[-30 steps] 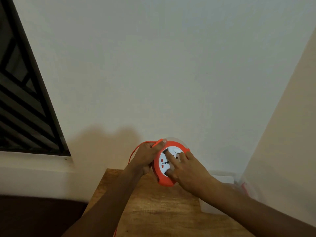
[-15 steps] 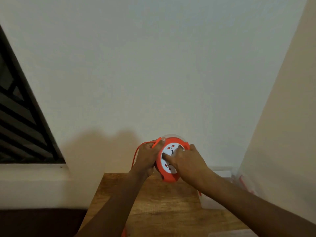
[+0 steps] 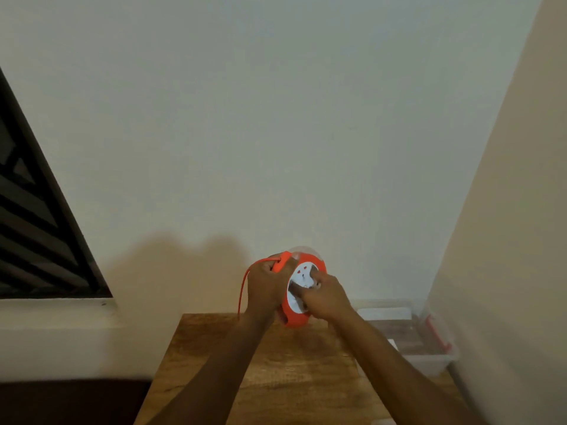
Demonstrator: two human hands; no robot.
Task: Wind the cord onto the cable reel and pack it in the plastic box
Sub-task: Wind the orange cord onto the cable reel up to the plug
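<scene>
both my forearms reach forward and up from the bottom of the view, meeting over the far edge of the wooden tabletop (image 3: 276, 378). my left hand (image 3: 266, 285) has its fingers curled around the left rim of the cable reel (image 3: 302, 289), gripping it and holding it up on edge above the tabletop, tilted so its face turns toward me. my right hand (image 3: 323, 297) lies against that face with the fingers bent in on the white centre; they seem to grip something there, though what exactly is blurred.

the reel is a round disc of smooth orange plastic with a white circular middle that carries small red marks, and a clear domed part shows behind its top edge. the thin orange cord (image 3: 242, 289) leaves the reel at my left hand, arches out to the left and drops down toward the tabletop edge.

the plastic box (image 3: 429, 360) sits low to the right, beside the tabletop against the corner of the walls; it is clear and rectangular, with a red clip on its right side. the tabletop has a warm brown grain. a dark window grille (image 3: 36, 234) fills the left edge.
</scene>
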